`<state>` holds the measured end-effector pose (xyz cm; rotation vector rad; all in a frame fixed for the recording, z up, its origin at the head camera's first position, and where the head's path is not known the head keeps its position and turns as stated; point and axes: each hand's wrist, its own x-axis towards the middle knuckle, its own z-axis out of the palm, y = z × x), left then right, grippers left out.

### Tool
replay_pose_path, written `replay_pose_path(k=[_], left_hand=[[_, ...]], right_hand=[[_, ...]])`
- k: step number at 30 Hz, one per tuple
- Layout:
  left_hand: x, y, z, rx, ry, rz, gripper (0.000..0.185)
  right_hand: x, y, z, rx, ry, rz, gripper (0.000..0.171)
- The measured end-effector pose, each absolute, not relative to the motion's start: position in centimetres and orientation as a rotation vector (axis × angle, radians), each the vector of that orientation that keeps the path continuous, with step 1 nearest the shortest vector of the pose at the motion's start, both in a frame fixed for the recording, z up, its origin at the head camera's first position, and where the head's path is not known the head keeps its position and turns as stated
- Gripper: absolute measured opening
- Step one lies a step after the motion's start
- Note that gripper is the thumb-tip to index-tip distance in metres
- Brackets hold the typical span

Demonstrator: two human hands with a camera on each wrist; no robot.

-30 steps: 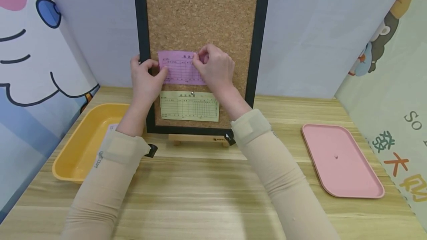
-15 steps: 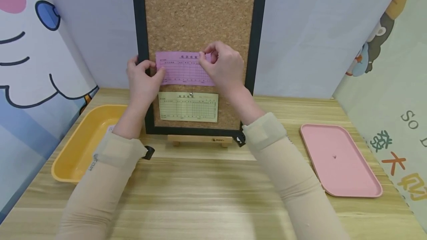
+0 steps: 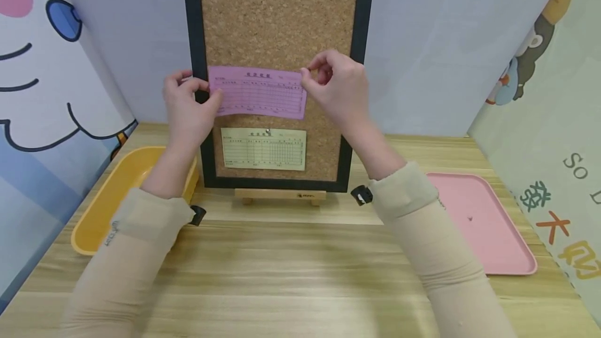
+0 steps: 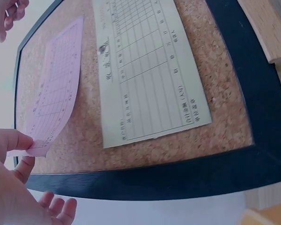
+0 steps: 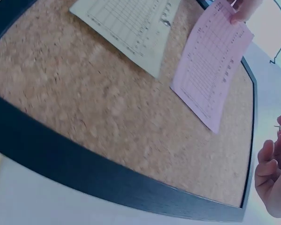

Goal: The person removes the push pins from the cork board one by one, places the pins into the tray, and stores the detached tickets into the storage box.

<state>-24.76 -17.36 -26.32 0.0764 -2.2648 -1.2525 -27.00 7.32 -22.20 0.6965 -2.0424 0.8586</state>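
Note:
A pink printed receipt slip (image 3: 258, 93) hangs in front of the cork board (image 3: 281, 25), its surface slightly bowed. My left hand (image 3: 190, 111) pinches the slip's left end between thumb and index finger, beside the black frame. At the slip's upper right corner is my right hand (image 3: 340, 85), thumb and index finger together. The right wrist view shows a thin pushpin (image 5: 278, 126) between those fingertips, with the slip apart from them. Below, a pale green receipt slip (image 3: 263, 149) lies on the cork, fixed by a pushpin (image 3: 268, 131) at its top middle.
The board leans on a small wooden easel (image 3: 281, 194) on the wood-grain table (image 3: 272, 275). On the left stands a yellow tray (image 3: 89, 228), partly behind my left forearm. A pink tray (image 3: 497, 239) with a tiny item (image 3: 470, 218) lies to the right.
My right hand has slid right along the slip's top to its right end, uncovering its whole face. My left hand has shifted slightly left with the pink slip, which now bows more.

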Motion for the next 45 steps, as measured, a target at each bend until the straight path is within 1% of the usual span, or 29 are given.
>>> replay_pose_path(k=[6, 14, 23, 30, 35, 40, 45], left_hand=[[-24.0, -17.5, -25.5, 0.026, -2.287, -1.170, 0.028], [-22.9, -17.5, -24.7, -0.040, -2.307, -1.126, 0.023], [-21.7, -17.9, -23.6, -0.062, -2.376, -1.086, 0.029], [-20.8, -18.2, -22.9, -0.075, -2.391, -1.036, 0.032], [-20.2, -19.0, -22.4, -0.070, -2.424, -1.006, 0.034], [-19.6, -19.6, -22.0, -0.085, -2.424, -0.993, 0.035], [-19.1, -20.2, -21.6, -0.040, -2.459, -0.955, 0.037]], right_hand=[[-25.8, 8.6, -20.9, 0.702, -2.065, 0.838, 0.017], [-24.4, 11.1, -19.7, 0.699, -2.090, 0.832, 0.017], [-23.1, 14.0, -18.9, 0.634, -2.201, 0.819, 0.016], [-21.8, 16.3, -18.4, 0.641, -2.216, 0.815, 0.017], [-20.9, 18.3, -18.1, 0.583, -2.226, 0.766, 0.019], [-19.9, 20.3, -17.9, 0.498, -2.247, 0.788, 0.016], [-19.1, 21.9, -17.8, 0.474, -2.220, 0.806, 0.014]])
